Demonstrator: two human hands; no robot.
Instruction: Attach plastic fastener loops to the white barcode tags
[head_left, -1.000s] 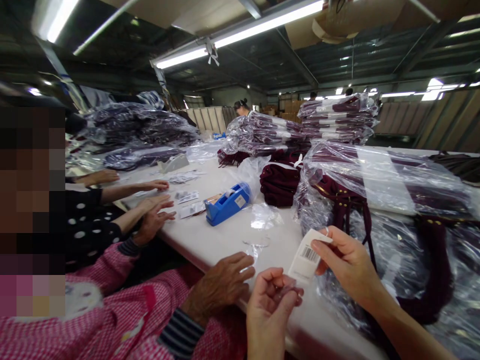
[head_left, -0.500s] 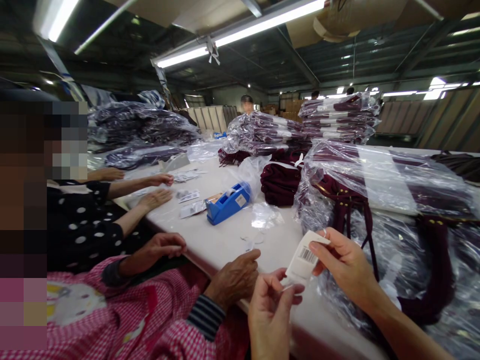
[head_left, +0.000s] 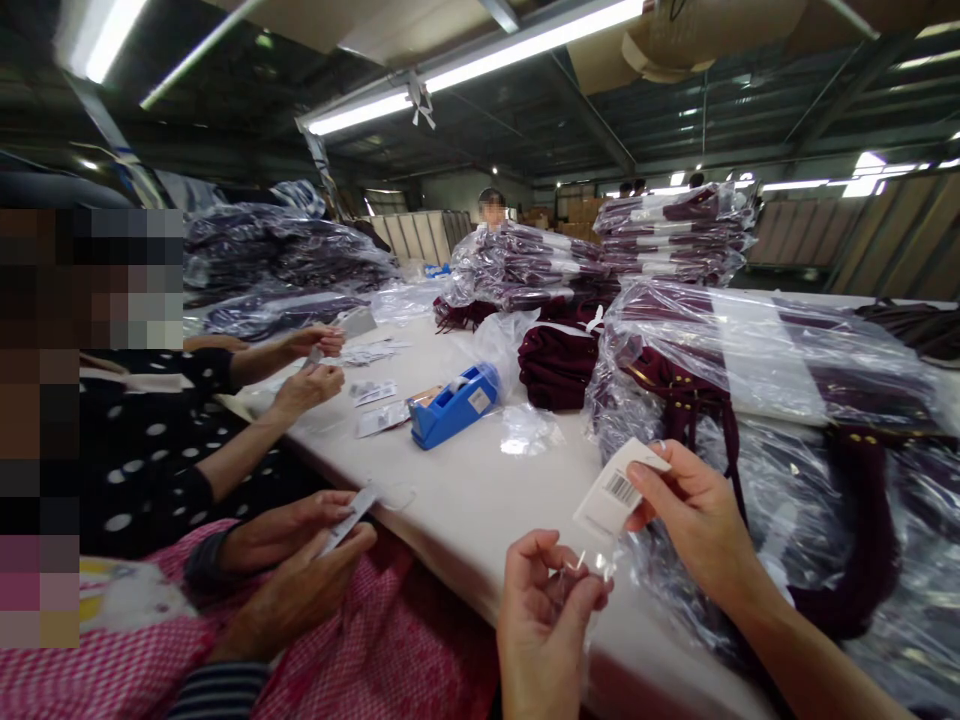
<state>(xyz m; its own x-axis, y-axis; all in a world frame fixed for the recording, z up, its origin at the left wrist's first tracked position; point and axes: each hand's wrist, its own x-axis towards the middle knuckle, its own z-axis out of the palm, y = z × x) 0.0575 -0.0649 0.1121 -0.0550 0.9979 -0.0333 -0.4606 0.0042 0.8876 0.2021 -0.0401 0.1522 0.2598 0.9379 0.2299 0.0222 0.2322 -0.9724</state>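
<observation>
In my right hand [head_left: 701, 525] a white hang tag [head_left: 613, 490] with a printed barcode is pinched between thumb and fingers, tilted, above the table edge. Lower and to its left is my left hand [head_left: 544, 615], its fingers curled round a shiny piece of clear plastic [head_left: 596, 568]; whether this is a bag or a strip I cannot tell. The left fingertips are apart from the tag. Behind my right hand lie maroon garments [head_left: 780, 355] in clear plastic bags, with straps hanging out.
A blue tape dispenser [head_left: 454, 408] stands on the white table [head_left: 442, 500], near flat tags [head_left: 382, 418] and a clear plastic scrap [head_left: 525, 428]. Folded maroon fabric [head_left: 559, 368] lies behind. At left, two co-workers' hands [head_left: 315, 545] [head_left: 311, 385] hold small tags.
My left fingers have come away from the tag's lower end, and clear plastic now shows in them. The nearest co-worker's hand has drawn back from the table; both their hands now hold a tag.
</observation>
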